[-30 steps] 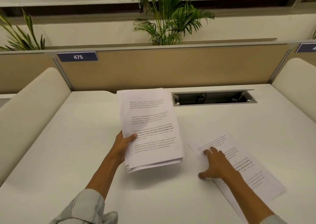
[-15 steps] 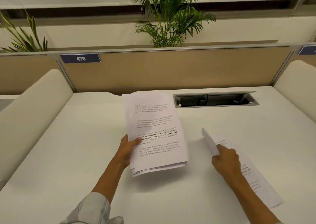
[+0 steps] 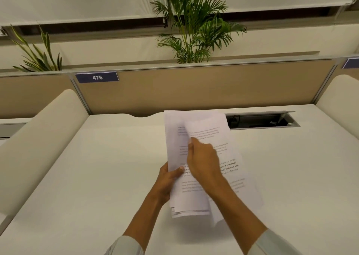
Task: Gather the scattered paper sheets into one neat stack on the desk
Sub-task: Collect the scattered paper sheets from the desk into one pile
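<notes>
A tan fabric partition panel with a grey metal top rail (image 3: 194,87) is running across the far edge of the scene. A dark blue rectangular label reading 475 (image 3: 96,77) is sitting on its far left part, and the corner of a second dark blue label (image 3: 351,63) is showing at the far right. A green feathery palm plant (image 3: 194,31) is rising behind the panel at centre, and a striped spiky-leaved plant (image 3: 37,54) is standing far left. A grey-framed rectangular cable cutout (image 3: 262,120) is lying open at the far right, with dark cables showing inside. Rounded cream side dividers are flanking the scene, one left (image 3: 38,142) and one right (image 3: 342,99). Pale window blinds (image 3: 77,0) are hanging beyond
</notes>
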Action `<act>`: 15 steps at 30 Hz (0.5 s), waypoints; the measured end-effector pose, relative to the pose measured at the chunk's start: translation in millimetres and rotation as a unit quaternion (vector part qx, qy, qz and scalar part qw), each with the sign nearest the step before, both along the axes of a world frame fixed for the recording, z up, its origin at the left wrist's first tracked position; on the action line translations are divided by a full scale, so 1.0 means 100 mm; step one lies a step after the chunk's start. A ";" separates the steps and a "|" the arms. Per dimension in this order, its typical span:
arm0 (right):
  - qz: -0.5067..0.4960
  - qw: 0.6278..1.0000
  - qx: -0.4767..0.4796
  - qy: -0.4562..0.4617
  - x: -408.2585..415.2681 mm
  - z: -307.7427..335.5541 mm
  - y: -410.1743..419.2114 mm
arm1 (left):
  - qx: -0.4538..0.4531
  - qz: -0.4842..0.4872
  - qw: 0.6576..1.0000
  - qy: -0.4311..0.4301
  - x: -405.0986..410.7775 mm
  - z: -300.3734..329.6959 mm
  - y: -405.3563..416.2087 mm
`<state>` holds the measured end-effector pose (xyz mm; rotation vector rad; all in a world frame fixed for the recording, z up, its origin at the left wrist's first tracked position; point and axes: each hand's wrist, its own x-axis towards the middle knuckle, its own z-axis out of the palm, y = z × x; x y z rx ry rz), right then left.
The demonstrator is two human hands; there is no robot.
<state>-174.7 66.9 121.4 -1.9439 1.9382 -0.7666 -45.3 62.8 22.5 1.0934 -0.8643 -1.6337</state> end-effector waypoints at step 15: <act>-0.103 0.965 0.149 -0.191 -1.18 -0.24 -0.17 | 0.008 0.019 0.999 0.026 0.16 -0.08 0.04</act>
